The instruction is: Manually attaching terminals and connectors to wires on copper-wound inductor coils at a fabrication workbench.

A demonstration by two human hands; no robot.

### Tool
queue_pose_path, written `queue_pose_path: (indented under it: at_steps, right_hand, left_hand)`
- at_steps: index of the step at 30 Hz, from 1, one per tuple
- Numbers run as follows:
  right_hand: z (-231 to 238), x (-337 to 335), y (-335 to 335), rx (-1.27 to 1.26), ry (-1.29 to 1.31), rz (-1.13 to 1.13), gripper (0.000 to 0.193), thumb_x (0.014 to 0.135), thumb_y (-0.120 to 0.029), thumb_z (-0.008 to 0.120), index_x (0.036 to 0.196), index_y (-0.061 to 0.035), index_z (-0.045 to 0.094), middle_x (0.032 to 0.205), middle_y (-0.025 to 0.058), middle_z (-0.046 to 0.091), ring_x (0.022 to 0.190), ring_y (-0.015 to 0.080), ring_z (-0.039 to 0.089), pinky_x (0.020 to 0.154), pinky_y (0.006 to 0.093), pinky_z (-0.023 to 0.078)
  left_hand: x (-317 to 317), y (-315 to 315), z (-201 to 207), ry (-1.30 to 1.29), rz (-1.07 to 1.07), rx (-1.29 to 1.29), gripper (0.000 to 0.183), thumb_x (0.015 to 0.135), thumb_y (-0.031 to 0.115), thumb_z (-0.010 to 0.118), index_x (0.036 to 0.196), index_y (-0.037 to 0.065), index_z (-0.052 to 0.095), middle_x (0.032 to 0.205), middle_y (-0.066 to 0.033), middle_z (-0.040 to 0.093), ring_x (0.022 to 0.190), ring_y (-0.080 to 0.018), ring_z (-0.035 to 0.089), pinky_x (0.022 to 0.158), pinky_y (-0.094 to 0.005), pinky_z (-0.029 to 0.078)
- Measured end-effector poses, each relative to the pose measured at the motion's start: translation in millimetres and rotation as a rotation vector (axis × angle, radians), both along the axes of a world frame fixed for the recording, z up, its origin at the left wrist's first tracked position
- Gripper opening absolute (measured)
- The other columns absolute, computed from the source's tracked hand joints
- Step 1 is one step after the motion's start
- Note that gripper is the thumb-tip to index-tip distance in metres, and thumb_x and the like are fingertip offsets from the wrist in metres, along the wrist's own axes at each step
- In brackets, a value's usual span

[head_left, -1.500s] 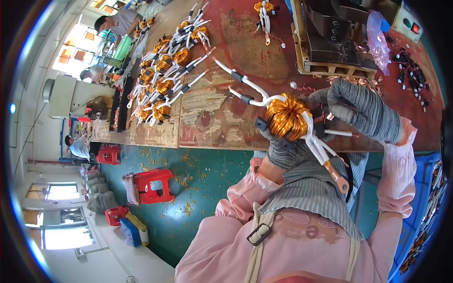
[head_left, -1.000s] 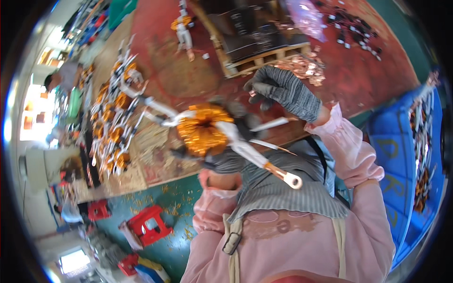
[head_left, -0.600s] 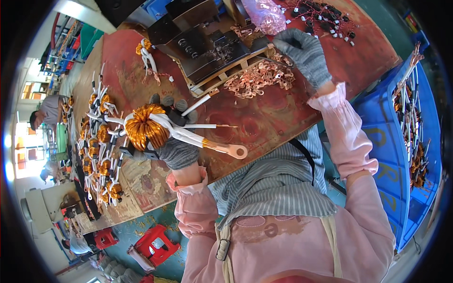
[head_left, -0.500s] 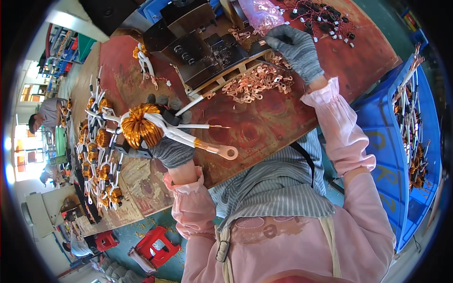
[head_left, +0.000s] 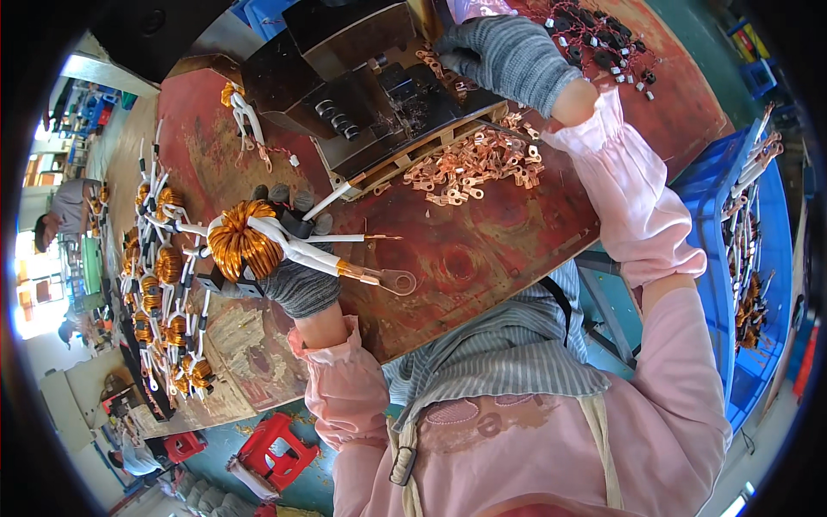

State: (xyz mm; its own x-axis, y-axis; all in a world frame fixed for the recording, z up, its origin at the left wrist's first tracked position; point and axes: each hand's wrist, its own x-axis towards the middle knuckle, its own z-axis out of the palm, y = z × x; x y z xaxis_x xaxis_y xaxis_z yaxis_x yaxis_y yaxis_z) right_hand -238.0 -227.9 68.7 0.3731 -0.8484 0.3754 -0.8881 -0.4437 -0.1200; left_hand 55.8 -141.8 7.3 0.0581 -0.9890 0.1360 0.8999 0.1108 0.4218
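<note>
Head view, as I see it: coil (head_left: 244,243), one, over the table (head_left: 465,258); left hand (head_left: 300,280) wrapped beneath, palm hidden. Right hand (head_left: 514,60): fingers bent at the machine (head_left: 362,90); tips hidden, pinch I cannot tell. Open room: coil to table's right edge. Copper lugs (head_left: 474,168): one heap, overlapping, uncountable.

Grey knitted gloves (head_left: 538,77), finely streaked and darker about the fingers, covered the left hand (head_left: 297,280) and the right hand (head_left: 512,59). Puffed, glossy pink sleeves (head_left: 642,207) ended in frilled cuffs (head_left: 575,129). The top (head_left: 560,465) was pink as well, with a mottled brown patch (head_left: 508,420) across it. A grey-and-white striped apron (head_left: 495,362) met cream straps (head_left: 600,448) (one bore a dark buckle (head_left: 402,465)), and a black band (head_left: 558,297) showed beside its folds.
</note>
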Motion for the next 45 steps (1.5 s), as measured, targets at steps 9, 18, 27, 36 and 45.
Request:
queue_pose_path:
  at_steps: [9,18,27,36,45]
  right_hand:
    - [16,14,-18,0.419,0.25,-0.052,0.03,0.078,-0.029,0.051,0.105,-0.0149,0.054,0.085,0.0106,0.061,0.079,0.0252,0.058,0.072,0.0354,0.045]
    - [9,13,-24,0.422,0.234,-0.045,0.033,0.074,-0.028,0.057,0.102,-0.0107,0.056,0.084,0.0138,0.06,0.078,0.0253,0.058,0.071,0.033,0.045]
    - [34,18,27,0.29,-0.363,0.078,0.022,0.075,-0.019,0.061,0.094,-0.0087,0.055,0.078,0.0066,0.059,0.069,0.0206,0.057,0.065,0.0307,0.048]
    - [-10,67,105,0.657,-1.411,0.09,0.019,0.076,-0.023,0.059,0.08,-0.0044,0.058,0.068,0.0034,0.059,0.054,0.0046,0.048,0.048,0.0164,0.038]
    - [-33,77,114,0.96,-1.849,0.225,0.028,0.079,-0.021,0.055,0.099,-0.0008,0.053,0.093,0.0065,0.056,0.078,0.0174,0.06,0.057,0.0202,0.045]
  left_hand:
    - [-3,9,6,-0.068,0.107,0.108,0.088,0.059,0.072,0.045,0.11,0.0,0.042,0.095,-0.0159,0.054,0.078,-0.0258,0.056,0.054,-0.0386,0.051]
    - [-9,12,13,-0.153,0.23,0.201,0.088,0.06,0.071,0.045,0.11,-0.002,0.041,0.092,-0.0206,0.053,0.075,-0.0306,0.057,0.055,-0.0422,0.052]
    - [5,11,0,0.123,-0.149,-0.115,0.086,0.059,0.075,0.04,0.113,0.008,0.043,0.102,-0.0184,0.051,0.089,-0.0288,0.052,0.076,-0.0432,0.044]
    - [-13,10,17,0.146,-0.388,-0.222,0.073,0.065,0.065,0.046,0.111,0.008,0.044,0.104,-0.0101,0.05,0.09,-0.0243,0.049,0.083,-0.0376,0.04]
    - [-6,9,-5,0.07,-0.314,-0.208,0.076,0.063,0.063,0.04,0.113,0.006,0.042,0.103,-0.0136,0.051,0.092,-0.0306,0.049,0.079,-0.0484,0.037]
